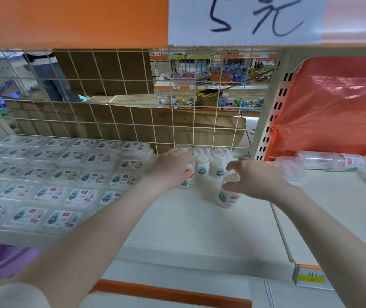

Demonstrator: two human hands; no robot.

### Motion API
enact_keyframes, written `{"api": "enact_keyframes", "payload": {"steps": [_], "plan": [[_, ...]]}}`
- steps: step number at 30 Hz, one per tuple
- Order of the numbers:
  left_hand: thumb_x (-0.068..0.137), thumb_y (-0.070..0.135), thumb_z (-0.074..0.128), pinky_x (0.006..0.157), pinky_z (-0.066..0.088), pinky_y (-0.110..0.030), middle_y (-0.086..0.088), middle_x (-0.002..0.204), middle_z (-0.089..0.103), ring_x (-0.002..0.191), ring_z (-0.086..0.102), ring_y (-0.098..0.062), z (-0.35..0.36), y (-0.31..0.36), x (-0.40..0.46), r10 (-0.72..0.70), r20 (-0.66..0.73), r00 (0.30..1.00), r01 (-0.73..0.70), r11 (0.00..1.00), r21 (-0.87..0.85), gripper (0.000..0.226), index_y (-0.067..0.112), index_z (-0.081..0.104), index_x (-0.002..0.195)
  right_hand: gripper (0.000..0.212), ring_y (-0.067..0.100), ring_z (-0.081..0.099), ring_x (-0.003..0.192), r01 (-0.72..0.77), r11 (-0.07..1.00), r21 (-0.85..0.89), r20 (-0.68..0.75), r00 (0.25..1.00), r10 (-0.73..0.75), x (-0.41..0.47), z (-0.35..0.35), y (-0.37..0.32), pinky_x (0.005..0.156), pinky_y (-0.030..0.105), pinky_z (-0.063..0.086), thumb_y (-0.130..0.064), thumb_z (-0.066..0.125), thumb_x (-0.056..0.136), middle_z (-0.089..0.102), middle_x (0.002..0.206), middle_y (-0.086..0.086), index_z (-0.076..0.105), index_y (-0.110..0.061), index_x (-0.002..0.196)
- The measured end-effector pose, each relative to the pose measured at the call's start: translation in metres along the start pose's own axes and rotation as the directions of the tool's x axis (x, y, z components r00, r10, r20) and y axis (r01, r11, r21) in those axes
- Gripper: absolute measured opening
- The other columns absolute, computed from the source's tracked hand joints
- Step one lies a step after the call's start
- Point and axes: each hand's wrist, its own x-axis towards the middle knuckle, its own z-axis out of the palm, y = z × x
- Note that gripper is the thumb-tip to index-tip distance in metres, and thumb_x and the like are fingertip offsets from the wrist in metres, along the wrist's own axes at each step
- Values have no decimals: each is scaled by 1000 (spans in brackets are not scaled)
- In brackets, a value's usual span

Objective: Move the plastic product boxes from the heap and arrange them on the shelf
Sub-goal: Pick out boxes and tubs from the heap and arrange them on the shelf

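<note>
On the white shelf (199,221), three clear round boxes of cotton swabs stand in a row against the wire back; the middle box (202,160) and right box (219,162) are free. My left hand (173,166) grips a round box (185,182) at the row's left end. In front, my right hand (252,178) curls round another upright round box (227,195). A heap of clear boxes (324,162) lies on its side on the neighbouring shelf to the right.
Flat clear boxes with labels (51,174) fill the shelf's left half in rows. A wire grid (133,103) closes the back. An upright post (268,116) and a red plastic bag (337,103) stand right. An orange shelf edge with a price sign (244,18) hangs overhead.
</note>
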Motion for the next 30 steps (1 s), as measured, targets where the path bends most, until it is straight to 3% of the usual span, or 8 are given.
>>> {"api": "enact_keyframes", "payload": {"steps": [3,7,14,19,25,30], "plan": [[91,24,47,90,42,-37,-1,125,53,117,45,-22,2,-3,0,-4,1,1000,4,1000,24,33,15,52,123,57,21,56,102,12,1000,2,5,1000,-12,2,-1,-4,67,26,35,-52,59,81,57,116,-1,49,-26,131],[92,31,50,96,38,-34,0,135,48,123,41,-21,5,-7,-7,-34,-30,999,33,999,-34,41,18,48,131,56,21,55,104,31,999,8,18,999,-31,4,-3,-8,68,27,36,-50,59,82,54,116,-2,49,-25,132],[85,21,64,94,41,-37,-9,125,58,116,52,-30,20,-7,-71,-168,-252,953,149,985,-91,43,5,57,124,54,23,54,102,84,996,19,33,996,-84,18,-6,-21,77,33,48,-42,60,81,54,116,2,50,-23,131],[95,35,48,109,22,-24,2,144,41,134,33,-15,49,-1,-107,-191,-135,972,173,975,-140,50,14,40,140,55,22,53,102,122,992,-11,60,991,-121,30,-1,-31,75,31,47,-39,62,79,57,113,3,50,-22,130],[96,39,43,109,19,-21,6,146,36,136,27,-9,64,-1,-113,-225,-95,970,207,964,-170,51,18,36,142,44,25,55,95,131,989,-74,12,991,-131,39,7,-38,69,30,44,-31,60,81,60,100,4,56,-13,121],[96,40,41,110,16,-21,6,147,35,137,25,-11,71,-3,-115,-283,-71,957,262,939,-221,49,21,39,141,42,29,52,105,123,990,-70,-19,992,-125,41,15,-42,84,38,47,-31,57,85,57,111,8,54,-12,123]]}}
